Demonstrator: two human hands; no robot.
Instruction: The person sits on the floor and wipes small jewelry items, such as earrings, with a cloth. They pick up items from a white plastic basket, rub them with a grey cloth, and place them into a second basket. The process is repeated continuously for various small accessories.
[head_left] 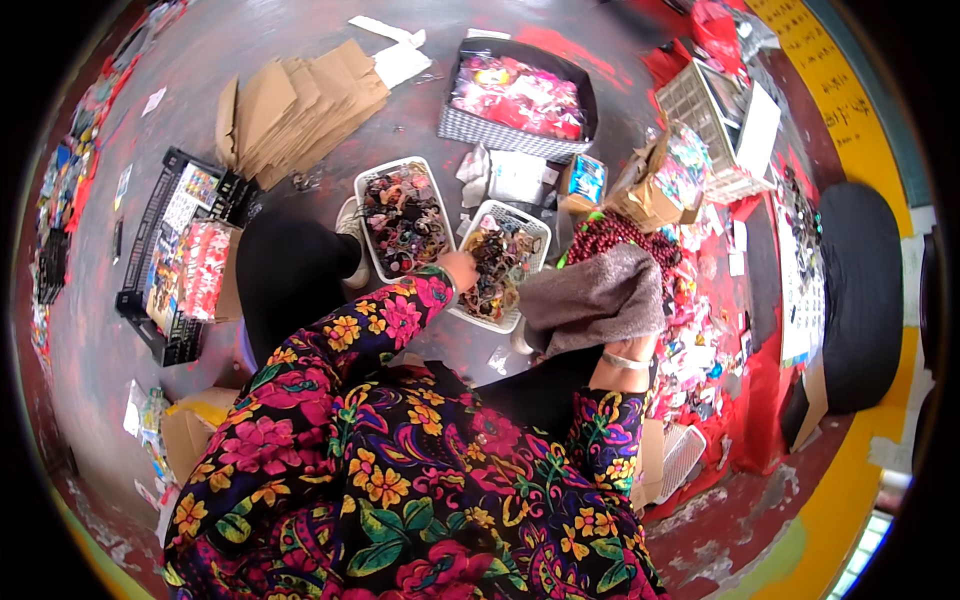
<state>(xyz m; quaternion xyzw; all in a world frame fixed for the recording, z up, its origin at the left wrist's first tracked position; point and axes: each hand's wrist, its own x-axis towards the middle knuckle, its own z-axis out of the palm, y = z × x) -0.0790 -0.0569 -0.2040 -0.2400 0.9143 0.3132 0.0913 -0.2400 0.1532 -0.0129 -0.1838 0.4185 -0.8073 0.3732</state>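
Note:
My left hand (459, 269) reaches over the inner rims of two white plastic baskets. Its fingers look curled at the edge of the tangled hair ties (497, 254), and what they hold is too small to make out. The left basket (362, 212) is filled with dark, mixed-colour hair ties (403, 215); the smaller right basket (546, 232) has brown, black and yellowish ones. A fuzzy grey-brown cloth (595, 298) drapes over my right knee. My right wrist (627, 364), with a pale bangle, runs up beneath the cloth, which hides the fingers of my right hand.
Flattened cardboard (300, 110) and a black crate (165, 340) lie to the left. Ahead stands a checked bin (510, 138) of pink packets. On the right are an open carton (640, 205), dark red beads (610, 236), a white crate (690, 95) and scattered small goods.

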